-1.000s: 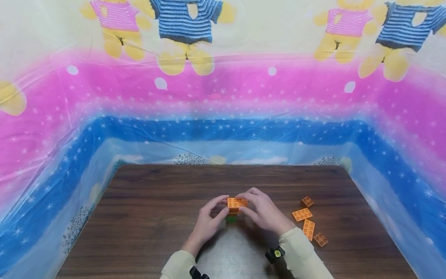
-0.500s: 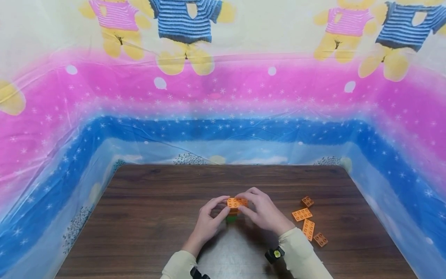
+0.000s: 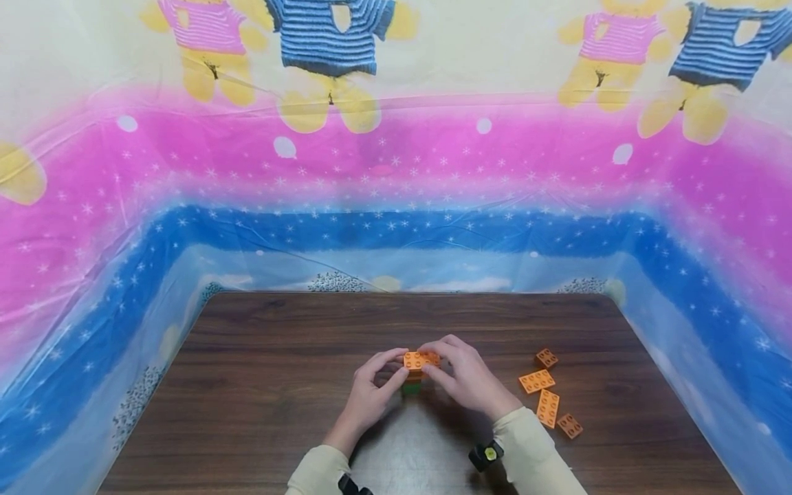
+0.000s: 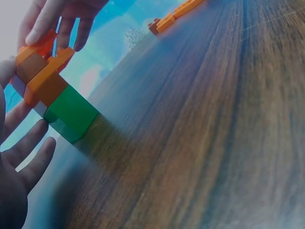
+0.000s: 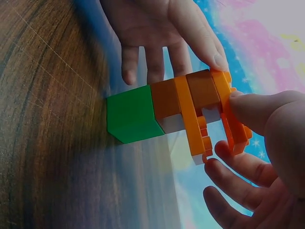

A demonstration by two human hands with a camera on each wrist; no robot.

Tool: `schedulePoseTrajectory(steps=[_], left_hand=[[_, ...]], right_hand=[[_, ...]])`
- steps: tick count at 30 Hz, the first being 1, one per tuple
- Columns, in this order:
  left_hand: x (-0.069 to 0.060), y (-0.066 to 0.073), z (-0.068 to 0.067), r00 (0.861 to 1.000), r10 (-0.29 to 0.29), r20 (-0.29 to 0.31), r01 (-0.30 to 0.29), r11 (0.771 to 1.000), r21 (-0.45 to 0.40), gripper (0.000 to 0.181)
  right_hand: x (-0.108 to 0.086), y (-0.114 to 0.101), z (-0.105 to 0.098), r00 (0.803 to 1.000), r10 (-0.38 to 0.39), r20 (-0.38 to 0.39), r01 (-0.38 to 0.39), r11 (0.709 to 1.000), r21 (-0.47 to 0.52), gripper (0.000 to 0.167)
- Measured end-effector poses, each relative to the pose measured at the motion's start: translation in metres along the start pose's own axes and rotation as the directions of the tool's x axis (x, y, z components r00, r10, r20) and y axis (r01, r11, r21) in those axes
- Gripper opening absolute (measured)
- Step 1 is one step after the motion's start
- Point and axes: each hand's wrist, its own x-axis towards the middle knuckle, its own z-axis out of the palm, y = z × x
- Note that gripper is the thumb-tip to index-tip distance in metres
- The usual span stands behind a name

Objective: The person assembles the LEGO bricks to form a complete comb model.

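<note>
A stack of toy building bricks stands on the table between both hands. A green block [image 5: 131, 114] forms its base. Above it come a brown brick [image 5: 164, 99], a thin orange brick [image 5: 187, 112] that juts out to one side, and another brown brick [image 5: 204, 88]. The top orange brick [image 3: 412, 361] lies across the stack, its studs up. At its left end my left hand [image 3: 369, 390] pinches it between thumb and fingers. My right hand [image 3: 468, 376] pinches its right end, thumb in front, fingertips behind. Its right part is partly hidden by these fingers.
To the right on the dark wooden table [image 3: 266, 385] lie two long orange bricks, one farther back [image 3: 536, 381] and one nearer [image 3: 547, 408]. A small brown brick [image 3: 547, 357] sits behind them, another small brown brick [image 3: 570, 425] in front. A patterned cloth [image 3: 396, 227] surrounds the table.
</note>
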Motion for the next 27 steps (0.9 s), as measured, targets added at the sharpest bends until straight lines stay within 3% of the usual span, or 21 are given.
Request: schedulePoseTrajectory(steps=[27], left_hand=[[-0.0004,-0.0011,0.0019,1.000,-0.009,-0.005,0.009,1.000,-0.002,0.033]], right_hand=[[-0.0020,0.0029,0.0034,1.000,0.018,-0.005,-0.017,0.999,0.038,0.030]])
